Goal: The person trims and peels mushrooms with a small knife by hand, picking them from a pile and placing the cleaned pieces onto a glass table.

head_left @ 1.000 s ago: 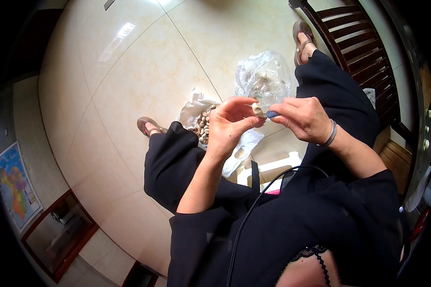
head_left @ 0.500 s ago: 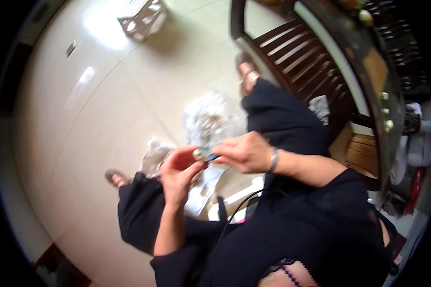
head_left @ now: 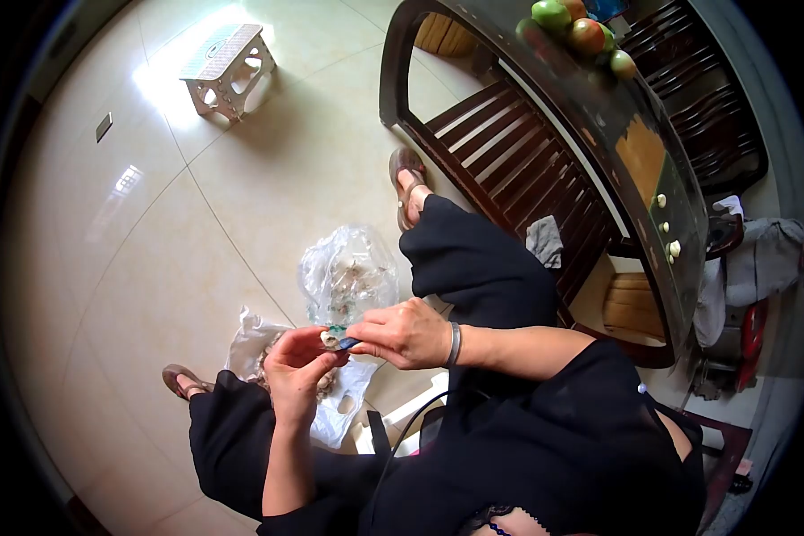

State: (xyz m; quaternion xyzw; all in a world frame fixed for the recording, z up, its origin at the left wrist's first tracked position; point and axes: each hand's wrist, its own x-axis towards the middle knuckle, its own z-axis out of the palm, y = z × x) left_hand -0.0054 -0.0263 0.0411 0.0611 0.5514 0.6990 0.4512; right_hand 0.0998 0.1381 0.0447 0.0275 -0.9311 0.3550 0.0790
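Between the thumb and fingers of my left hand (head_left: 297, 366) is a small whitish piece (head_left: 331, 340). My right hand (head_left: 409, 334), with a bracelet at its wrist, pinches a small dark blue object (head_left: 348, 343) against that piece. What the blue object is cannot be made out. Beyond the hands, a clear plastic bag (head_left: 348, 268) with small bits inside lies on the floor. A white plastic bag (head_left: 248, 335) holding many small brownish pieces lies partly hidden behind my left hand.
A folding stool (head_left: 228, 67) stands on the tiled floor at the upper left. On the right are a dark slatted bench (head_left: 509, 156) with a grey cloth (head_left: 544, 242) and a dark table (head_left: 590, 103) bearing fruits (head_left: 587, 36) and small whitish pieces (head_left: 674, 249).
The view has swung to the right, bringing the stool and table into sight. Both hands stay together at the whitish piece, and some green now shows beside it.
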